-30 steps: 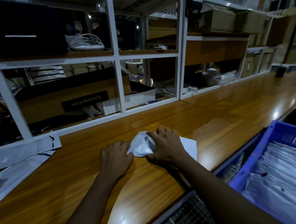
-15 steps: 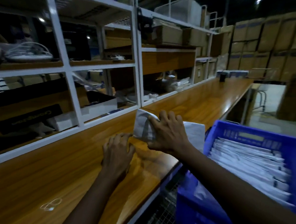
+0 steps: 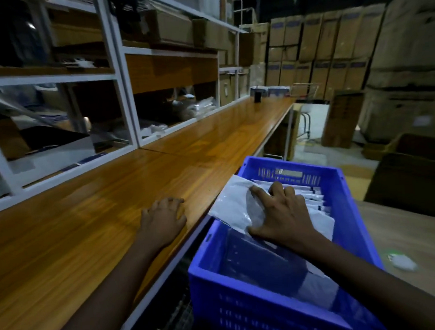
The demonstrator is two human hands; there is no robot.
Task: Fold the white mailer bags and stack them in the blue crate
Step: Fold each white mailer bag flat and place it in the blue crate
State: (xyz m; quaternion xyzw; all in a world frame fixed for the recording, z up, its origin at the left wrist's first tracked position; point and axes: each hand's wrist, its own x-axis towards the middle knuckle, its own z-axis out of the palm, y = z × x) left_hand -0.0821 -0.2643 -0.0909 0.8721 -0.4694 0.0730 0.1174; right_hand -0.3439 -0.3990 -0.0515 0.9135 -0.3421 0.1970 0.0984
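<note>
My right hand [image 3: 281,219] grips a folded white mailer bag [image 3: 235,206] and holds it over the left side of the blue crate [image 3: 256,309]. A row of folded white bags [image 3: 312,197] stands in the crate's far half, partly under my hand. The crate's near half is dark, with another pale bag low by my forearm. My left hand [image 3: 162,219] rests on the wooden counter [image 3: 89,234] near its front edge, fingers loosely bent and holding nothing.
White shelving [image 3: 124,99] with boxes and packets runs along the counter's back. A small dark object [image 3: 257,97] stands at the counter's far end. Stacked cardboard cartons [image 3: 318,46] fill the right background. A pale scrap [image 3: 403,262] lies on the surface right of the crate.
My right hand lifted the folded bag off the counter and carried it right, over the crate. My view turned right. The left hand stayed on the counter.
</note>
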